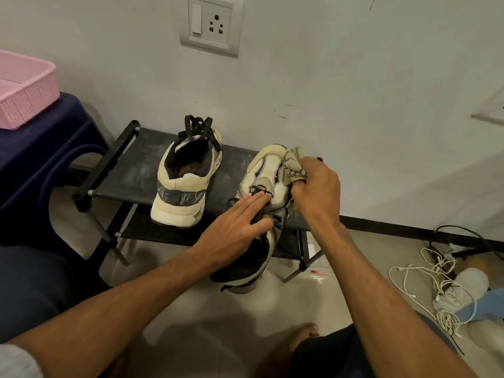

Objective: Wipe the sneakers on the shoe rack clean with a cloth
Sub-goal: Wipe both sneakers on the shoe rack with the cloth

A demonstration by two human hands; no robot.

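left grip (240, 222): spread flat on cream-and-grey laced sneaker (268, 170)
right grip (316, 189): pinching crumpled beige cloth (293, 167) against it

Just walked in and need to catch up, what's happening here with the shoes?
A person is cleaning one sneaker. The right hand grips a crumpled cloth against its toe end. The left hand lies flat on its laces, steadying it at the front edge of the shoe rack. The second sneaker stands on the top shelf, untouched.
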